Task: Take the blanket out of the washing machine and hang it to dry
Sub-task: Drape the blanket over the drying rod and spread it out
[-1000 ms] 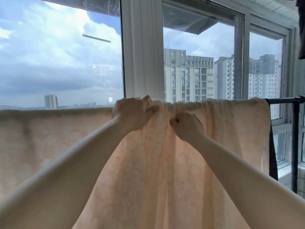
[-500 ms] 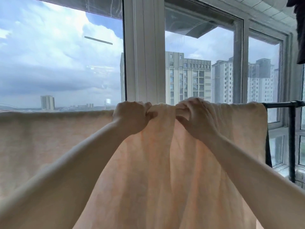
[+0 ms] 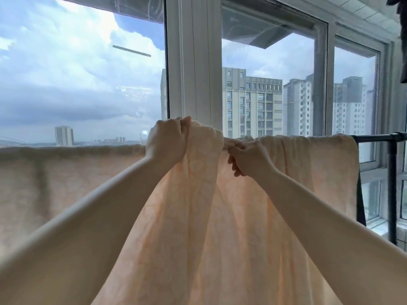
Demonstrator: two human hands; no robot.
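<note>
A wide window fills the background, with tower blocks beyond the glass. In front of it the peach blanket hangs draped over a black rail, spread flat to the left and right but bunched in the middle. The left hand is clenched around a raised fold of cloth, lifting it above the rail line; the right hand pinches the top edge just beside it. If the lifted fold is pulled too far toward one side, the damp weight could probably slide the whole blanket off the rail.
</note>
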